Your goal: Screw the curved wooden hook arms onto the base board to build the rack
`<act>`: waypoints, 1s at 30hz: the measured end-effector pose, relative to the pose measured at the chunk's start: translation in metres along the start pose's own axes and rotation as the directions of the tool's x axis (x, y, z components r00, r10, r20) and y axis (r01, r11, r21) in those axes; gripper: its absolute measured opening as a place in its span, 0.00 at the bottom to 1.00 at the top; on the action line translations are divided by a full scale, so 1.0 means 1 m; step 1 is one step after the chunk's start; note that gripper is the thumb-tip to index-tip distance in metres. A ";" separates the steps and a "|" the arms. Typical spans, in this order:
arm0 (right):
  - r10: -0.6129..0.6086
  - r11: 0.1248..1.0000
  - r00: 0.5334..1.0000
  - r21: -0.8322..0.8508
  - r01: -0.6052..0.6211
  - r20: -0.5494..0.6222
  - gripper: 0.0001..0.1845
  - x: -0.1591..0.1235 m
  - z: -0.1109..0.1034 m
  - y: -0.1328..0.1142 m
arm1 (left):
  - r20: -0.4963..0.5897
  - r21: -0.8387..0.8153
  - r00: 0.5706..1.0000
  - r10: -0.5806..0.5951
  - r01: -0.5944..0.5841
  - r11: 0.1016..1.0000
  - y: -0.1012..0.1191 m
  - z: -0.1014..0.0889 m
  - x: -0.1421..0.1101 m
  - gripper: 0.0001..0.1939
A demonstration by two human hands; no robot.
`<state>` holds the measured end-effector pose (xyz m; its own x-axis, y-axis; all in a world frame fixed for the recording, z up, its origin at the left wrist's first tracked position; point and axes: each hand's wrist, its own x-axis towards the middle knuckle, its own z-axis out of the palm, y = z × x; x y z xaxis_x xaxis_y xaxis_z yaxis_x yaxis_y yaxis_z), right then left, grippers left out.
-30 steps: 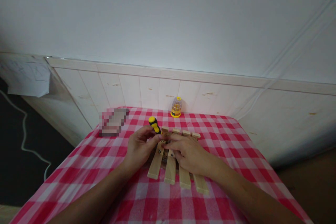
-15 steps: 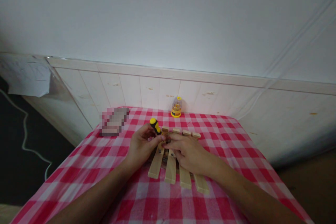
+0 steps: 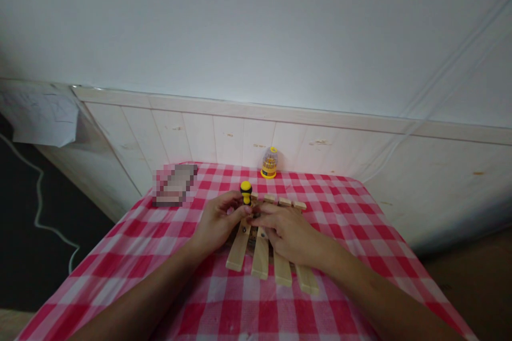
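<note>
A screwdriver with a yellow and black handle (image 3: pixel 246 192) stands nearly upright; its shaft and tip are mostly hidden by fingers. My left hand (image 3: pixel 218 221) is closed around its lower part, with the thumb pointing right. Beneath are several pale wooden slats (image 3: pixel 260 260), side by side, their far ends showing past my fingers. Dark round spots, perhaps screw heads, show on the two left slats. My right hand (image 3: pixel 290 232) presses on the slats and grips them, its fingertips close to the screwdriver's lower end. What those fingertips touch there is hidden.
A yellow-based, clear-domed bit holder (image 3: pixel 269 164) stands at the back by the wall. On the back left lies a flat, pixelated object (image 3: pixel 176 186). The red-and-white checked tablecloth (image 3: pixel 352 213) covers the table, and a white panelled wall (image 3: pixel 228 138) rises behind it.
The screwdriver handle has swung from leaning left to nearly upright, shifting right. Both hands stay in almost the same place, and the slats have not visibly moved.
</note>
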<state>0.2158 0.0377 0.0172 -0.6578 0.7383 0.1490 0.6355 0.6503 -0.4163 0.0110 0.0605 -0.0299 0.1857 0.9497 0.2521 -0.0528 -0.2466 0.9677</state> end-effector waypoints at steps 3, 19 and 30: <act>0.009 1.000 1.000 0.013 -0.009 0.018 0.25 0.000 -0.001 -0.001 | 0.030 0.010 0.999 -0.013 0.013 1.000 0.001 -0.002 0.000 0.12; -0.001 1.000 1.000 0.013 0.001 0.006 0.24 -0.001 -0.001 -0.001 | -0.053 -0.085 0.998 -0.019 0.014 0.996 0.003 0.000 -0.003 0.12; -0.007 1.000 1.000 -0.011 0.007 -0.001 0.25 -0.001 0.001 0.001 | -0.030 -0.178 0.997 -0.067 0.061 0.982 0.006 0.000 -0.008 0.15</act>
<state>0.2169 0.0374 0.0156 -0.6617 0.7340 0.1529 0.6354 0.6573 -0.4052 0.0093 0.0508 -0.0259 0.1594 0.9694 0.1866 -0.2157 -0.1502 0.9648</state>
